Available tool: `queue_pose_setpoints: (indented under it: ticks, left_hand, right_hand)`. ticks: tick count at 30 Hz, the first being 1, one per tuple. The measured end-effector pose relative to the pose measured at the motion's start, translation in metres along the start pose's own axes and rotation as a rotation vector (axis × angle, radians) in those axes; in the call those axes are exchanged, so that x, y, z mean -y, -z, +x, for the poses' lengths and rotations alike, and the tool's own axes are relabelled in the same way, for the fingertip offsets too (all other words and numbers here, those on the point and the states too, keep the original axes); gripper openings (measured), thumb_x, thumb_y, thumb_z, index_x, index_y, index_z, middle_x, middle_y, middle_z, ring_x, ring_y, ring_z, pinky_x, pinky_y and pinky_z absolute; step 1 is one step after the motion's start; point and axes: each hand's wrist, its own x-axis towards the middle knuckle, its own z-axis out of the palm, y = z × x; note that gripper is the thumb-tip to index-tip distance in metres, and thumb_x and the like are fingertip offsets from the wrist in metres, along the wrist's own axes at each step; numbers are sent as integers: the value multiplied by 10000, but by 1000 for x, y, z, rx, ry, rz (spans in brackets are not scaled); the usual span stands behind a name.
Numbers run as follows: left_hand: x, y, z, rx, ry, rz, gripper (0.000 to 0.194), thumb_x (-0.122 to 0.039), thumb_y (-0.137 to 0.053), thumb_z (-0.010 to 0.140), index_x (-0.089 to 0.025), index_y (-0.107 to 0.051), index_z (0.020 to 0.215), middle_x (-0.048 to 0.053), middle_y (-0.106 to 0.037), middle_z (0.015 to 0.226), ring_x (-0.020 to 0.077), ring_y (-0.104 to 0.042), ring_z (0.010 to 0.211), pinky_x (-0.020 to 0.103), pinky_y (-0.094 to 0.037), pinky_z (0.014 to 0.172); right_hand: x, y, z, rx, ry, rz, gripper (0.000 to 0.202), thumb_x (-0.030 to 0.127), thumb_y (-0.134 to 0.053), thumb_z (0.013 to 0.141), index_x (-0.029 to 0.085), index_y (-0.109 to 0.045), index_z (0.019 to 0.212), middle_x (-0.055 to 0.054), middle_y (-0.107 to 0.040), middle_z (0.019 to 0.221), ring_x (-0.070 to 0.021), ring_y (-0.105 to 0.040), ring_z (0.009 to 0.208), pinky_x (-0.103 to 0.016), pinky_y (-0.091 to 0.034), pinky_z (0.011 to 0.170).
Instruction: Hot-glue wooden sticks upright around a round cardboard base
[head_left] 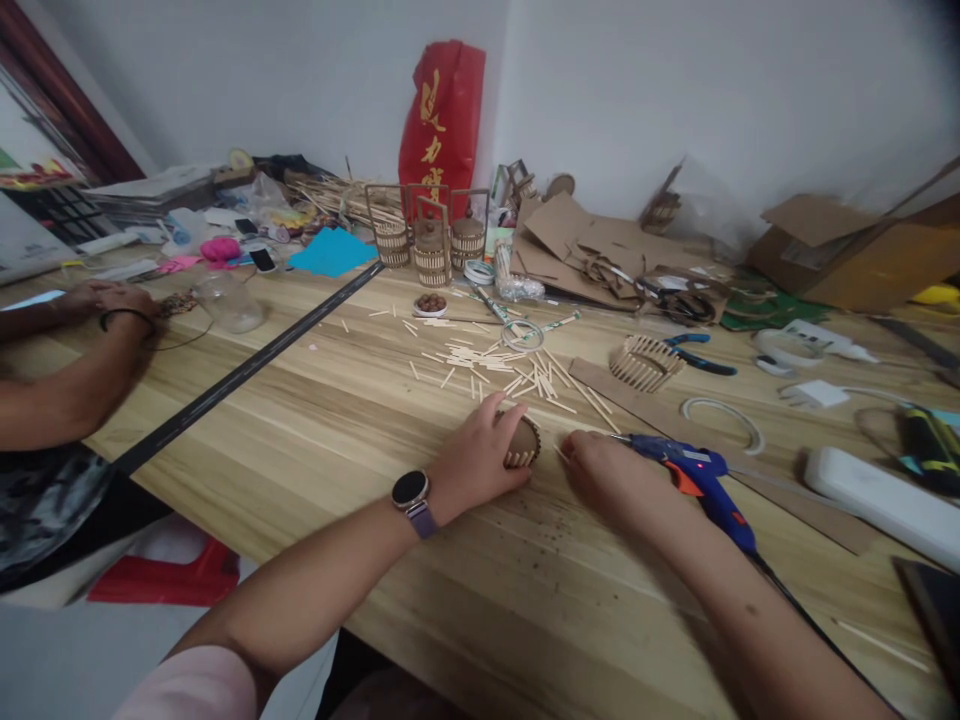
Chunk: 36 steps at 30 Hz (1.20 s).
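Now left hand point(474, 458) spans round basket point(527, 440), right hand point(604, 472) pinches stick point(561, 454).

The single head-worn camera looks forward and down across the wooden tabletop point(322, 430), at arm's length above the left hand point(480, 452) and right hand point(604, 470), reaching to the white wall point(637, 90) behind.

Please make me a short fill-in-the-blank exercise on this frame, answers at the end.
1. The hand on the round piece is the camera wearer's ____ one.
2. The wearer's other hand, beside the glue gun, is the ____ one.
3. Apart from its gold writing, the tall bag is ____.
4. The sheet just left of the handled baskets is bright ____.

Missing words: left; right; red; blue.
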Motion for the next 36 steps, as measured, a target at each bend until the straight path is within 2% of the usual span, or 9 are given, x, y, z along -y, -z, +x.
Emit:
queue_pose_setpoints:
  ticks: [7, 12, 15, 20, 25, 36]
  left_hand:
    - [1, -1, 1, -15, 8, -2, 760, -275, -767, 715, -196, -402, 1377, 178, -339, 1480, 346, -413, 1355, 479, -422, 1079]
    - [1, 0, 1, -6, 8, -1, 769, -272, -778, 711, -174, -407, 1378, 191, -339, 1482, 345, -399, 1366, 465, -403, 1099]
    - [2, -1, 1, -5, 10, -1, 765, -280, -777, 717, -185, -404, 1379, 190, -334, 1486, 348, -395, 1369, 475, -405, 1094]
    - [3, -2, 1, -2, -3, -7, 766, -286, -783, 710, -175, -411, 1370, 195, -335, 1482, 351, -404, 1362, 472, -412, 1088]
    - [3, -1, 3, 1, -3, -11, 764, -275, -786, 698, -175, -419, 1361, 197, -332, 1483, 356, -409, 1359, 472, -431, 1069]
    - [5, -2, 2, -19, -35, -17, 736, -296, -765, 731, -167, -414, 1365, 202, -341, 1472, 349, -414, 1359, 461, -439, 1066]
  right_hand:
    - [-5, -6, -1, -33, 1, 107, 214, 96, -472, 856, 157, -557, 1042, -102, -720, 972, -178, -654, 849, -236, -368, 669]
    - [-4, -13, 0, -8, -11, 119, 164, 118, -445, 883, 136, -577, 978, -146, -717, 906, -197, -652, 745, -266, -337, 600]
    - [-5, -13, -1, -22, 18, 138, 167, 111, -435, 881, 134, -588, 944, -159, -707, 920, -196, -640, 753, -272, -335, 609]
    - [-6, 0, -6, -76, 91, 223, 194, 194, -417, 906, 181, -571, 789, -97, -673, 808, -173, -588, 701, -264, -352, 615]
    - [-1, 3, -6, -101, 225, 371, 168, 201, -440, 876, 208, -591, 803, -22, -670, 769, -147, -570, 670, -238, -385, 612]
    - [2, -7, -2, -152, 300, 464, 158, 152, -482, 827, 194, -632, 803, -44, -706, 810, -169, -611, 728, -254, -414, 651]
